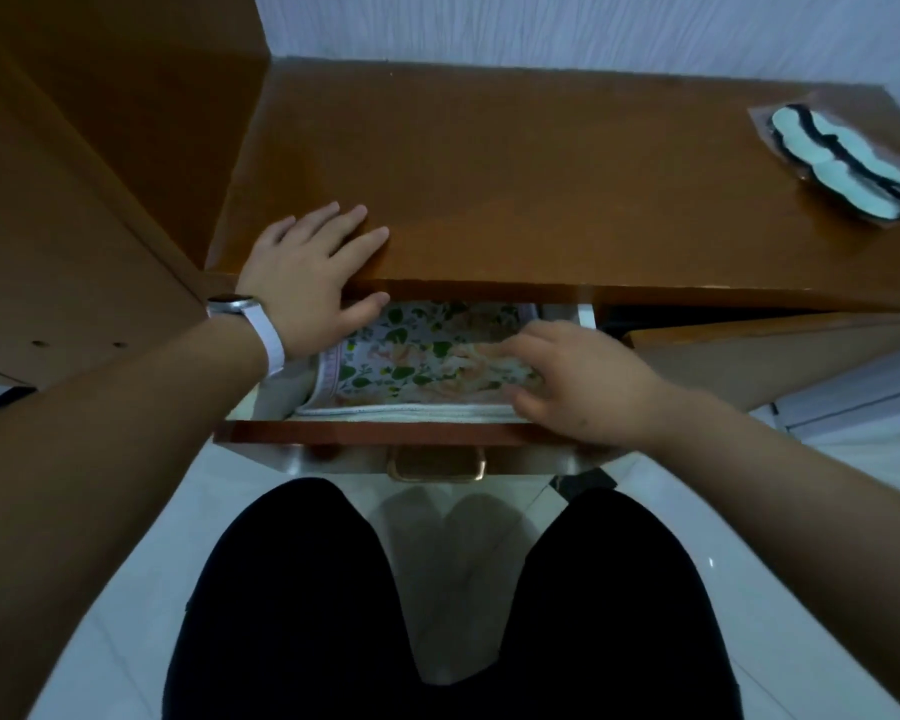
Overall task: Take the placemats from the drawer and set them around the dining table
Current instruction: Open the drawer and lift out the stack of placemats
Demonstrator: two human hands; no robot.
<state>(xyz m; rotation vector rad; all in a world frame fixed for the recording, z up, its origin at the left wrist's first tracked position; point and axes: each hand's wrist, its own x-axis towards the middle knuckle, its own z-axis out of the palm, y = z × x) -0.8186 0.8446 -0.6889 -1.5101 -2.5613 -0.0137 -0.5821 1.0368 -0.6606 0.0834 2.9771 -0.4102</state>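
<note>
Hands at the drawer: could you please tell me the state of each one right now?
Left hand: open, flat on the cabinet top.
Right hand: on the placemats in the drawer; grip cannot be told.

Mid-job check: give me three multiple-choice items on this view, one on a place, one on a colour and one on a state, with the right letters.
1. Where does the left hand rest?
A) on the cabinet top
B) on the drawer handle
C) on the floor

2. What colour is the watch strap on the left wrist?
A) black
B) white
C) red

3. What state is the drawer in?
A) pushed shut
B) pulled open with the placemats inside
C) lifted out and lying on the floor

Answers:
1 A: the hand lies flat on the wooden top, just above the drawer opening.
2 B: the strap shows plain white against the arm.
3 B: the floral placemats show inside the open drawer, and the right hand reaches in onto them.
</note>
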